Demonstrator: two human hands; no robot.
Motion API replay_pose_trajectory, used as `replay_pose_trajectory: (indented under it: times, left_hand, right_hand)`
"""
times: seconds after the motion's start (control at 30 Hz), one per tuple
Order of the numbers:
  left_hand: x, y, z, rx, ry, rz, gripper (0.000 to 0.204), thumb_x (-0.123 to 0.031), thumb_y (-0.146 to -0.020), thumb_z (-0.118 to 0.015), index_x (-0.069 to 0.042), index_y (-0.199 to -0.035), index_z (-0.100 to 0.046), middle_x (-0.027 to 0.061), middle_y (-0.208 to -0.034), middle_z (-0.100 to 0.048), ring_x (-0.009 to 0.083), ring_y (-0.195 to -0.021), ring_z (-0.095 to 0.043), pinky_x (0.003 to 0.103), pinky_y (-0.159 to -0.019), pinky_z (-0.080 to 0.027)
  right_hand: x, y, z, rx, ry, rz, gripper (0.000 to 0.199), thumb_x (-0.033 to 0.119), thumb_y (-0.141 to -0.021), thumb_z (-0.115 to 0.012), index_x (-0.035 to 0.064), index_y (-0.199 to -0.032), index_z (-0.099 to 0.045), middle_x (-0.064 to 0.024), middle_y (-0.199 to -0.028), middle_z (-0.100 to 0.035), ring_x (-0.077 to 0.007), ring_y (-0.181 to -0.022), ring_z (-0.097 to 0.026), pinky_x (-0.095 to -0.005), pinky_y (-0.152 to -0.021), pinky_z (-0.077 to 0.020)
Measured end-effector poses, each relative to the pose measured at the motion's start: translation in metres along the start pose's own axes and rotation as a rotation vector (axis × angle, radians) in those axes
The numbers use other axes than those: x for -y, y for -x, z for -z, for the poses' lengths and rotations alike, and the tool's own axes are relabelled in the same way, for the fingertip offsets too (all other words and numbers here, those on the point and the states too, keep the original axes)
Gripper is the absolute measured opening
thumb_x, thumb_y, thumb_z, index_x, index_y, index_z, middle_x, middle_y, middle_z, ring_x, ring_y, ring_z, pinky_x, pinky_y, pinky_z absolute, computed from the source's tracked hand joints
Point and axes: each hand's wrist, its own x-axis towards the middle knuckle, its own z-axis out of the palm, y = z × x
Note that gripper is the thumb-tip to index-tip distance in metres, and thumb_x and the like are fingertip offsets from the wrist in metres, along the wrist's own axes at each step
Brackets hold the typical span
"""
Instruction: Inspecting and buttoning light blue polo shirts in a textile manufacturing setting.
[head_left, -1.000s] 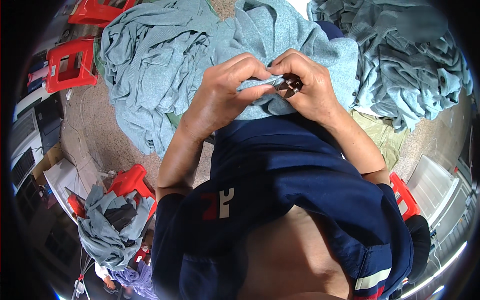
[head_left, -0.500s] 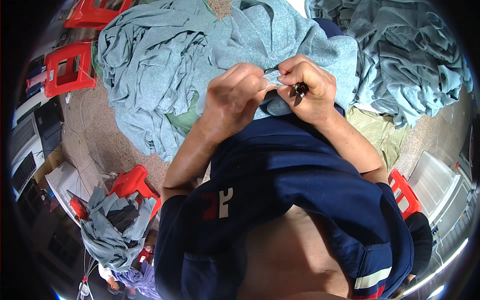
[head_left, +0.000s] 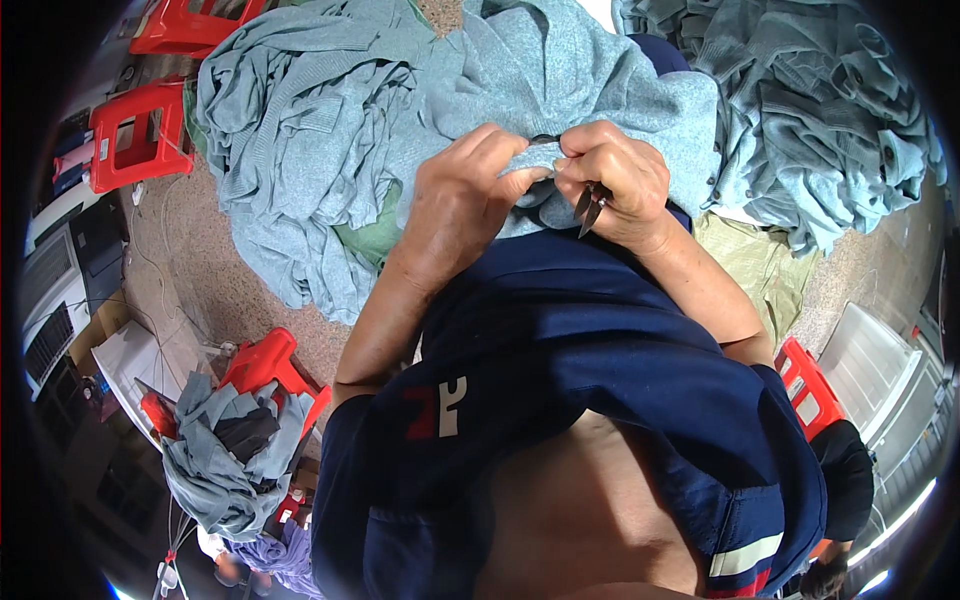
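A light blue-grey knit cardigan is spread over my lap and gathered toward me. My left hand pinches its edge between thumb and fingers. Close beside it, my right hand pinches the same edge. The right hand also keeps a pair of small thread snips in its curled fingers, dark blades pointing down toward me. Between the fingertips of both hands a small dark rounded thing shows at the knit; it looks like a button, but I cannot tell for sure.
Heaped blue-grey knitwear lies on the left, and a darker pile with buttons on the right. Red stools stand at the left. Lower left, another stool bears more garments. A person in black is at lower right.
My left hand has opened its grip slightly and turned, its thumb stretching toward the right hand. The snips' blades have swung lower. The person in black shows more at lower right.
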Motion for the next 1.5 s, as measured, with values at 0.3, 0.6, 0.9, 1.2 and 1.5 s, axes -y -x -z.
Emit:
replay_pose_trajectory:
  times: [0.3,0.6,0.9,1.2,1.5]
  left_hand:
    - [0.006,0.006,-0.012,-0.182,-0.318,-0.354,0.016,-0.015,-0.075,-0.068,-0.008,-0.082,-0.056,0.0065,-0.073,-0.052,0.0236,-0.061,-0.054,0.034,-0.051,-0.041]
    - [0.040,0.007,-0.004,-0.159,-0.313,-0.143,0.021,-0.005,-0.069,-0.069,-0.006,-0.089,-0.063,0.0090,-0.088,-0.062,0.0266,-0.082,-0.060,0.034,-0.072,-0.047]
    - [0.078,0.023,0.048,-0.147,0.080,0.270,0.011,-0.007,-0.084,-0.065,0.003,-0.087,-0.061,0.0061,-0.088,-0.061,0.0148,-0.085,-0.058,0.026,-0.079,-0.044]
    - [0.093,0.020,0.045,-0.182,0.421,0.384,0.009,-0.011,-0.092,-0.059,-0.004,-0.092,-0.054,-0.0070,-0.074,-0.044,0.0009,-0.065,-0.034,0.018,-0.055,-0.026]
    - [0.091,0.032,0.080,0.349,0.434,0.607,0.017,-0.010,-0.084,-0.069,-0.002,-0.099,-0.065,-0.0078,-0.078,-0.056,0.0008,-0.069,-0.044,0.017,-0.060,-0.033]
  right_hand:
    - [0.000,0.000,-0.003,0.003,0.042,0.099,0.019,0.001,-0.067,-0.069,0.0060,-0.071,-0.051,-0.0077,-0.073,-0.060,-0.0181,-0.054,-0.059,-0.0280,-0.044,-0.0441]
    - [-0.004,0.009,0.024,0.238,0.319,-0.253,0.032,0.000,-0.061,-0.069,0.0081,-0.089,-0.057,-0.0063,-0.092,-0.055,-0.0230,-0.069,-0.060,-0.0315,-0.055,-0.0477]
    - [0.014,0.026,0.064,0.101,0.151,-0.211,0.013,-0.002,-0.068,-0.064,0.0037,-0.078,-0.060,-0.0073,-0.067,-0.055,-0.0228,-0.056,-0.054,-0.0328,-0.053,-0.0441]
    - [0.010,0.044,0.054,0.338,0.326,-0.406,0.033,0.003,-0.065,-0.071,0.0066,-0.094,-0.058,-0.0073,-0.084,-0.055,-0.0263,-0.079,-0.059,-0.0352,-0.065,-0.0481]
    - [0.010,0.051,0.044,0.457,0.367,-0.409,0.029,0.000,-0.061,-0.070,0.0053,-0.087,-0.060,-0.0066,-0.086,-0.054,-0.0263,-0.081,-0.054,-0.0365,-0.069,-0.0479]
